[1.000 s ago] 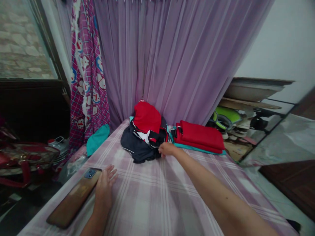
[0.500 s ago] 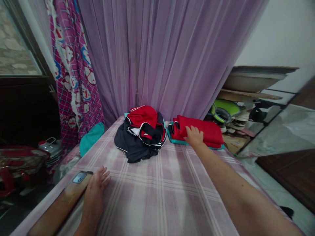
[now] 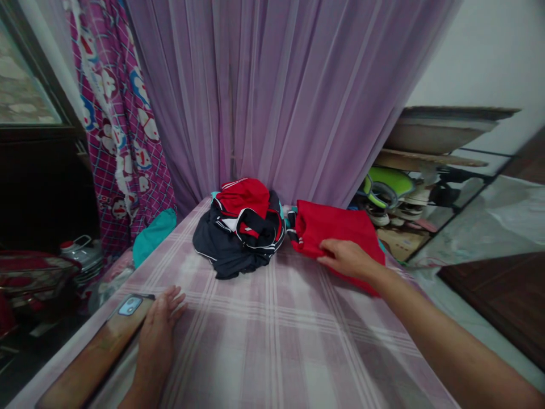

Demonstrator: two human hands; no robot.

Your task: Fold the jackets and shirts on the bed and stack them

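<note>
At the far right of the bed, my right hand (image 3: 349, 259) grips the near edge of a folded red garment (image 3: 338, 223), its fingers closed over the cloth. That garment lies skewed over other folded clothes, whose teal and dark striped edges peek out at its left side. Left of it sits a crumpled heap of navy and red clothes (image 3: 227, 250) with white piping; neither hand touches it. My left hand (image 3: 159, 324) rests on the plaid sheet with fingers stretched out, holding nothing. Right beside it lies a phone (image 3: 96, 349) in a tan case.
A plaid sheet (image 3: 255, 335) covers the surface. Purple curtains (image 3: 264, 102) hang behind it. A teal cloth (image 3: 153, 234) lies at the left edge. On the right stands a rack with shoes (image 3: 413, 207) and a bright green item (image 3: 389, 184).
My right hand has drawn the red garment toward me, so it now overhangs the folded stack's near side. My left hand stays beside the phone. The view has shifted slightly.
</note>
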